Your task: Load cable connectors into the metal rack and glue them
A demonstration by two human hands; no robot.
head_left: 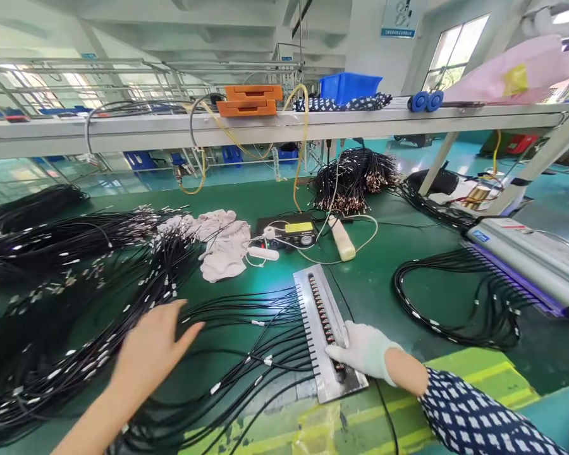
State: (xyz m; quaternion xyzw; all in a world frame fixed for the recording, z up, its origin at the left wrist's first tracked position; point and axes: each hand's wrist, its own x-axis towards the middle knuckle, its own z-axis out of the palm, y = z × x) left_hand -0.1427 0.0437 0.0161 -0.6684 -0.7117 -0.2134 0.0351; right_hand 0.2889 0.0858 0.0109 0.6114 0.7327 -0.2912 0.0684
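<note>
One bare left hand (149, 344) occupies the lower left of the frame, thumb and fingers spread wide, above black cables; contact with them cannot be told. One gloved right hand (367, 347) lies at lower centre-right, its thumb on one slotted metal plate (315, 332); whether its fingers close around the edge cannot be told. The plate sits tilted at centre on the green counter (374, 284), with many cables entering its left side. Behind it: one black control box (287, 241) and one white cloth (225, 249). Upper centre, on the shelf (146, 131): two stacked orange cases (249, 109), one blue bin (351, 87).
</note>
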